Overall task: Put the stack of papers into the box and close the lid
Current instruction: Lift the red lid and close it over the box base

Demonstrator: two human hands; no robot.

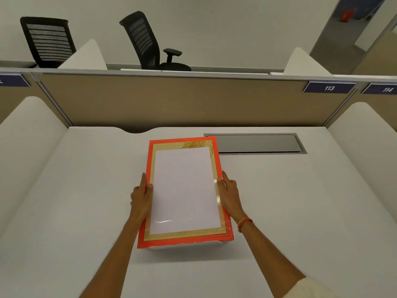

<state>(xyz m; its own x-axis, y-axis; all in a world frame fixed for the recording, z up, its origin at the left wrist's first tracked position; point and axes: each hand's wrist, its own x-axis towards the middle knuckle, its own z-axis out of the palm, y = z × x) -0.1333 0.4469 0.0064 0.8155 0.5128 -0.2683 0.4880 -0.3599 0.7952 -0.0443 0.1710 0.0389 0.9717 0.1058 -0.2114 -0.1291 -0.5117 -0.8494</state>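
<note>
Hands are gripping the orange box lid [184, 191]: left hand [141, 195] fingers clamping its left edge, right hand [228, 193] fingers clamping its right edge, above the white desk [290, 190].

White desk [279, 201]: orange box [214, 158] sits mid-desk, nearer the far edge; grey cable flap [257, 144] set flush by far-right edge.

Orange box [214, 155] flat on desk; white papers [184, 190] inside, visible.
</note>
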